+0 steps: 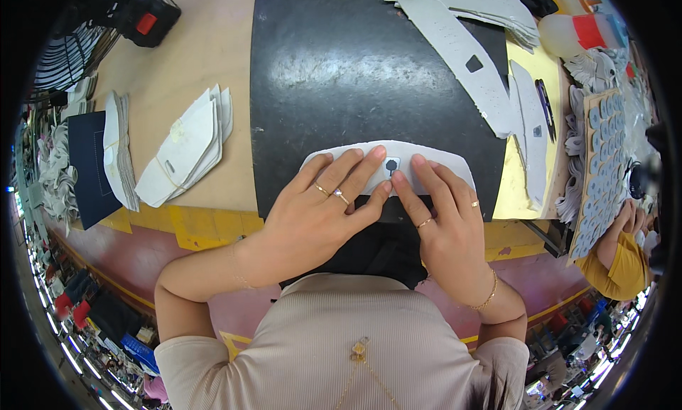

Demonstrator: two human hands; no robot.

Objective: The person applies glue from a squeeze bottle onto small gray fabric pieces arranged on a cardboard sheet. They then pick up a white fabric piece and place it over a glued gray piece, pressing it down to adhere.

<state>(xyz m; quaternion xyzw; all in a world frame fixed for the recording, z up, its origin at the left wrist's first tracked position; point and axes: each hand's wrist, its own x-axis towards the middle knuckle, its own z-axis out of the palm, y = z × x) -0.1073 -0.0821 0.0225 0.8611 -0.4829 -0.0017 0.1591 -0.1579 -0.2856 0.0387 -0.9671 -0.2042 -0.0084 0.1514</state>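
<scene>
A white curved flat panel (452,164) lies on the black mat (320,76) near its front edge. On the panel's middle sits a small square patch (391,167) with a dark rounded shape. My left hand (323,204) rests on the panel with fingers stretched out, its index finger and thumb beside the patch. From the other side, my right hand (451,225) lies with its fingers extended over the panel, thumb and index finger close to the patch's right edge. Part of the panel is hidden under both hands.
White cut panels (462,62), one with a dark square opening, lie at the mat's far right. Banded white panels (185,147) and a dark blue piece (89,165) are on the left. A board of round grey pieces (600,161), pens (545,105) and a translucent bottle (579,34) stand right.
</scene>
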